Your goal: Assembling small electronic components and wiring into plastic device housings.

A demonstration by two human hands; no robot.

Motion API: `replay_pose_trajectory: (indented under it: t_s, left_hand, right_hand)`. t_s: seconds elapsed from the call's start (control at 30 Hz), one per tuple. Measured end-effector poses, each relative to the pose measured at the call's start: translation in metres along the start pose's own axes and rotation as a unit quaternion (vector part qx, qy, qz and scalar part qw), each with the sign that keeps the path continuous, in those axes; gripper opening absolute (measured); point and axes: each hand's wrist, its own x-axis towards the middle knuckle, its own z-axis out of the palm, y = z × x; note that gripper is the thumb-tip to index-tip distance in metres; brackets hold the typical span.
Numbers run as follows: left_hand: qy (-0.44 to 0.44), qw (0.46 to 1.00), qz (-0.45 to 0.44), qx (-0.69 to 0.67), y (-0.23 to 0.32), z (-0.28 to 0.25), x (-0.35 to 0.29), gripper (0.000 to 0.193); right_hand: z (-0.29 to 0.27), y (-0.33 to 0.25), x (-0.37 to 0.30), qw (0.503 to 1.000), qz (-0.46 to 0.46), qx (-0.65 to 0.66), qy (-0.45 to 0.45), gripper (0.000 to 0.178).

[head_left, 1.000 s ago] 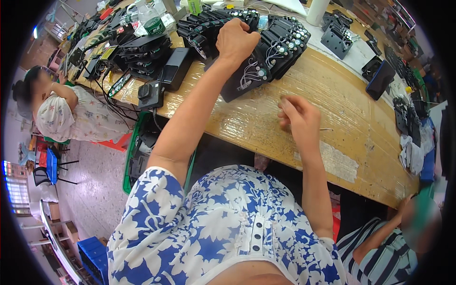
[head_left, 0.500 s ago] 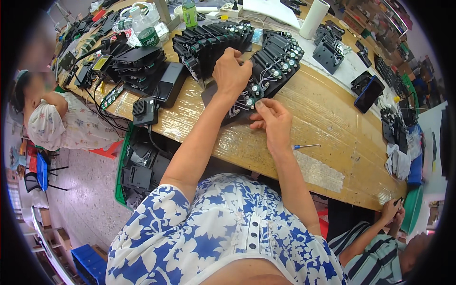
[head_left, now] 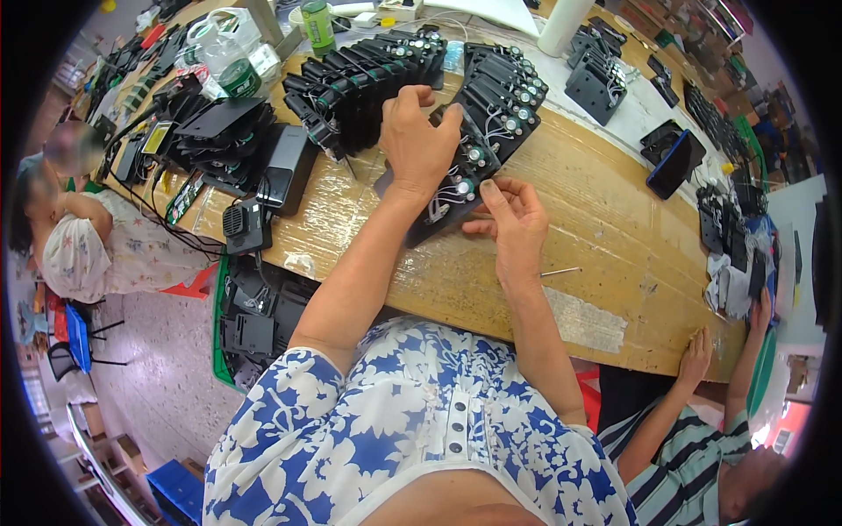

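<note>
Across a cluttered workshop, a wooden desk (head_left: 605, 219) under clear film carries two fanned rows of black plastic housings. The right row of wired housings (head_left: 494, 98) lies on the desk between and beyond the hands, its pieces overlapping, seemingly so that the white wires and round silvery parts remain exposed; the left row of housings (head_left: 367, 86) curves beside it. The left hand (head_left: 414, 145) arches over the right row's inner edge, perhaps to steady it; its fingers are bent, but whether they grip is hidden. The right hand (head_left: 519, 219) is at the row's near end, thumb and fingers half-curled, not clenched; I cannot tell whether they pinch anything. A thin rod-like tool (head_left: 561, 271) lies just beside the right wrist, apparently within easy reach.
</note>
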Motion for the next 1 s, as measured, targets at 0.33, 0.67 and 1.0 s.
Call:
replay_pose_trajectory:
  t_s: [0.33,0.67,1.0]
  left_hand:
    - [-0.141,0.983,-0.115,0.007,-0.003,-0.008,0.001,0.049]
    - [-0.009,0.984,-0.073,-0.163,0.011,0.028,0.003,0.034]
    - [-0.055,0.971,-0.16,-0.168,0.01,0.024,0.004,0.038]
  right_hand:
    - [0.013,0.006,-0.01,0.998,0.027,0.042,-0.033,0.043]
    - [0.001,-0.015,0.011,0.995,-0.099,-0.003,0.023,0.045]
    - [-0.004,0.0,0.003,0.942,-0.087,-0.32,-0.058,0.105]
